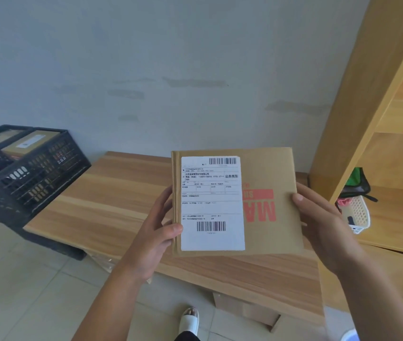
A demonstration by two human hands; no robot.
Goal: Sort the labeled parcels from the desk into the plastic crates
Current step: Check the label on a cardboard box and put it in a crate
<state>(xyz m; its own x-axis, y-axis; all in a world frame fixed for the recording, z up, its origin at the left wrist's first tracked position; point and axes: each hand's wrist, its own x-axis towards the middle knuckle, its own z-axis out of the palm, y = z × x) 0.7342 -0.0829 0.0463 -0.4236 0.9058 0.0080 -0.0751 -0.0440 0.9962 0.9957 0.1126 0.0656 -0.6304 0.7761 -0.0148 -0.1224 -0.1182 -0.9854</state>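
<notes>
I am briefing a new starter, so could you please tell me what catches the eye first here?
A flat brown cardboard parcel with a white shipping label, held mid-frame by the left hand and right hand. At far left, a black plastic crate holds parcels.

One parcel [269,200] is held up, carrying one white label [212,205] with two barcodes on it. Two hands show: the left hand [156,232] and the right hand [323,222]. One black crate [35,173] stands at the left, with at least two parcels visible inside it. There is one desk [97,198], one shelf unit [380,119], one white basket [360,215] and one slippered foot [190,318].
</notes>
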